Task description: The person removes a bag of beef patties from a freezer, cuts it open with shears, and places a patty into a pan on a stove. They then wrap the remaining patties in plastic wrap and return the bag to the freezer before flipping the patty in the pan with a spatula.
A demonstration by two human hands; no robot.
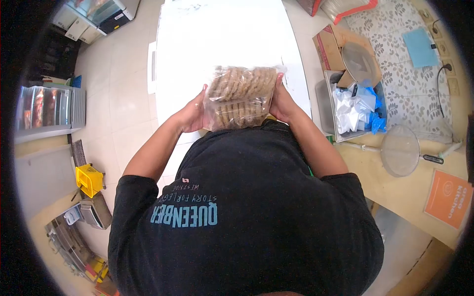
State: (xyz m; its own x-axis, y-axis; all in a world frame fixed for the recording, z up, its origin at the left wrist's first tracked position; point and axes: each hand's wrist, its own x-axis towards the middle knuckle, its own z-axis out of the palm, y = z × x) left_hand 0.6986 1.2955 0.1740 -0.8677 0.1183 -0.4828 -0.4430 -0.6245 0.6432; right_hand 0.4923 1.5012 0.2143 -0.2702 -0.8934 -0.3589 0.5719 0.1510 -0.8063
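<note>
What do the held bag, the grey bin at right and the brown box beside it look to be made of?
Bag: thin clear plastic, glossy; it creases, and the brown discs show through.
Bin: probably metal, perhaps stainless steel, going by its smooth grey walls, though grey plastic isn't ruled out.
Box: apparently cardboard, matte brown with red printing.

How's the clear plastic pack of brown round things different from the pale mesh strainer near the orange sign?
The left hand and right hand hold the clear plastic pack of brown rounds; neither holds the pale mesh strainer. The pack is blocky; the strainer is round with a black handle. The pack looks brown, the strainer pale.
</note>
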